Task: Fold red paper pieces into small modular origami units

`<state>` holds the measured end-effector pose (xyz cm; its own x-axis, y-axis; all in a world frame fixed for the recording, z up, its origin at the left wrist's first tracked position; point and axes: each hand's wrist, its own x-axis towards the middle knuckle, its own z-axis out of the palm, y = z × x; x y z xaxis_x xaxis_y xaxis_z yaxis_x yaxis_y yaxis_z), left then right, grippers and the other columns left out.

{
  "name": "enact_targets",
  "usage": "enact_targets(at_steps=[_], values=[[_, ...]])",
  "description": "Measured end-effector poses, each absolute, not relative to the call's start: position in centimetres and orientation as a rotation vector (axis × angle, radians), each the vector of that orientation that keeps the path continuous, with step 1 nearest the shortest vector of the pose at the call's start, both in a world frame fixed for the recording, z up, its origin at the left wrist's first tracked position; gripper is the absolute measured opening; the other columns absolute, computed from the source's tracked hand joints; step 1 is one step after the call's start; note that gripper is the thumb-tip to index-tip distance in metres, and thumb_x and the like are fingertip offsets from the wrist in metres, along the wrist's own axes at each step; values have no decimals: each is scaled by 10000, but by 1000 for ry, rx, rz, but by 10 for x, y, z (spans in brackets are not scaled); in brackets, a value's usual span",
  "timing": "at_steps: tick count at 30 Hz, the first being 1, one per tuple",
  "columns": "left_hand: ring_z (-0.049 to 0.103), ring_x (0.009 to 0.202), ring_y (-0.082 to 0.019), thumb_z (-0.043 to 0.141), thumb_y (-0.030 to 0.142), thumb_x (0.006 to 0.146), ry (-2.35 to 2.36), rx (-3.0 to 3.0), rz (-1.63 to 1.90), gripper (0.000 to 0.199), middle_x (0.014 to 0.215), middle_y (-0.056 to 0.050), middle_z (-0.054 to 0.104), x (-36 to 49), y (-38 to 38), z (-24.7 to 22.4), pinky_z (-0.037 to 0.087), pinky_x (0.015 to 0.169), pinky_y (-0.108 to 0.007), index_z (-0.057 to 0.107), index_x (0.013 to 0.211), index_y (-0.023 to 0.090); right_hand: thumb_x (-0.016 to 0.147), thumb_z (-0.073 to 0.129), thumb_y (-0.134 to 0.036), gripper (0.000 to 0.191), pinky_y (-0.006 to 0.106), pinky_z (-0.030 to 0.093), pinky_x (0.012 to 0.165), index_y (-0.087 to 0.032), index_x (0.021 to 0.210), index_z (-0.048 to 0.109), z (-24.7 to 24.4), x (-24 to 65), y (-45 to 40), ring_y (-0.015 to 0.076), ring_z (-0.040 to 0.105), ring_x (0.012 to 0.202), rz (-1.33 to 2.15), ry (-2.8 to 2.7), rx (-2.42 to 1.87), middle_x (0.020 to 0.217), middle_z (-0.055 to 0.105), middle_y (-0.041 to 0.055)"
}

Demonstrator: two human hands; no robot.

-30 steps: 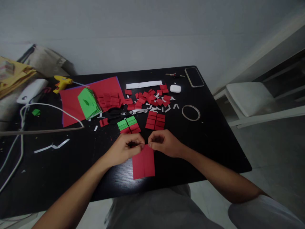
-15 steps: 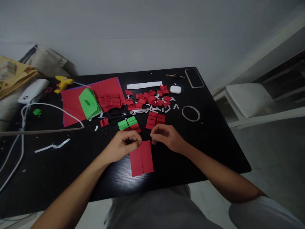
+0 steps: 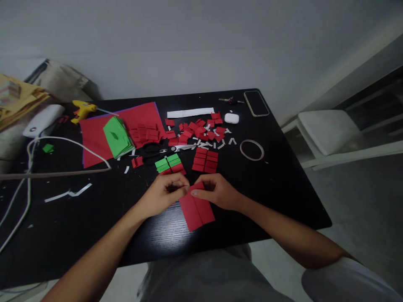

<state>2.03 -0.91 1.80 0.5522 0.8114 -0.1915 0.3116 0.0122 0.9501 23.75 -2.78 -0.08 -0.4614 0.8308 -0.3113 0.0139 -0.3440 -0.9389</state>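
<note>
Between my hands is a red sheet of paper (image 3: 195, 209) with a line down its middle, tilted over the black tabletop. My left hand (image 3: 166, 191) pinches its upper left corner between thumb and fingers. At the upper right, my right hand (image 3: 217, 191) grips the same sheet, thumb on top and fingers behind. Just beyond my hands lie a folded green paper piece (image 3: 168, 162) with red paper in front of it, and a folded red paper piece (image 3: 205, 160). Black-handled scissors (image 3: 154, 152) rest behind these.
Small red folded pieces (image 3: 189, 131) and white paper scraps (image 3: 217, 144) cover the back middle. Green paper stack (image 3: 117, 136) lies on red sheets (image 3: 94, 138). A yellow glue gun (image 3: 83, 110), white cable (image 3: 30, 197), tape ring (image 3: 252, 150), white case (image 3: 231, 118) and phone (image 3: 256, 103) are around.
My right hand has come left and down and closed on the red sheet's upper right. The sheet has swung, its lower end shifting to the right.
</note>
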Motion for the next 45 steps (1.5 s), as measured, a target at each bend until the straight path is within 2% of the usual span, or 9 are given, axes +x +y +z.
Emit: enact_targets(at_steps=[5, 10, 20, 30, 36, 41, 45], values=[[455, 614, -102, 613, 337, 939, 971, 1552, 508, 221, 671, 28, 546, 21, -10, 15, 349, 575, -215, 644, 831, 146, 775, 810, -389, 260, 234, 352, 552, -149, 802, 716, -1, 236, -30, 94, 492, 598, 1826, -1348, -1170, 661, 589, -35], [453, 630, -101, 606, 301, 935, 997, 1582, 518, 192, 680, 32, 540, 18, -9, 17, 343, 592, -216, 636, 823, 147, 779, 798, -374, 242, 233, 383, 568, -147, 798, 718, 3, 236, -29, 107, 529, 627, 1792, -1341, -1197, 687, 620, -21], [475, 617, -104, 629, 354, 932, 990, 1544, 501, 234, 673, 23, 562, 21, -11, 16, 357, 575, -217, 642, 825, 147, 817, 753, -346, 184, 235, 407, 577, -162, 806, 763, 4, 237, -29, 130, 565, 671, 1637, -1481, -1215, 729, 679, 9], [627, 679, -129, 630, 206, 887, 1006, 1588, 528, 84, 709, -2, 689, 7, -2, 24, 465, 658, -228, 684, 851, 153, 775, 782, -386, 214, 244, 378, 556, -178, 821, 757, 3, 245, -22, 119, 513, 607, 1548, -1414, -1273, 677, 634, -14], [617, 676, -130, 620, 242, 920, 985, 1590, 552, 114, 715, -7, 678, 11, -4, 25, 464, 654, -232, 665, 873, 148, 772, 788, -378, 213, 242, 396, 567, -172, 811, 754, 4, 243, -23, 121, 539, 619, 1592, -1396, -1255, 695, 653, -9], [506, 621, -102, 604, 271, 930, 1007, 1669, 562, 159, 687, 21, 592, 19, -11, 18, 379, 583, -211, 648, 832, 154, 795, 777, -366, 194, 239, 409, 574, -172, 795, 764, 6, 239, -28, 134, 571, 661, 1624, -1449, -1210, 724, 683, 4], [465, 601, -97, 599, 264, 913, 1012, 1708, 543, 170, 663, 31, 560, 17, -10, 19, 357, 563, -209, 634, 784, 157, 796, 779, -364, 188, 239, 401, 563, -177, 781, 759, 8, 239, -27, 124, 545, 632, 1644, -1442, -1211, 696, 657, -6]])
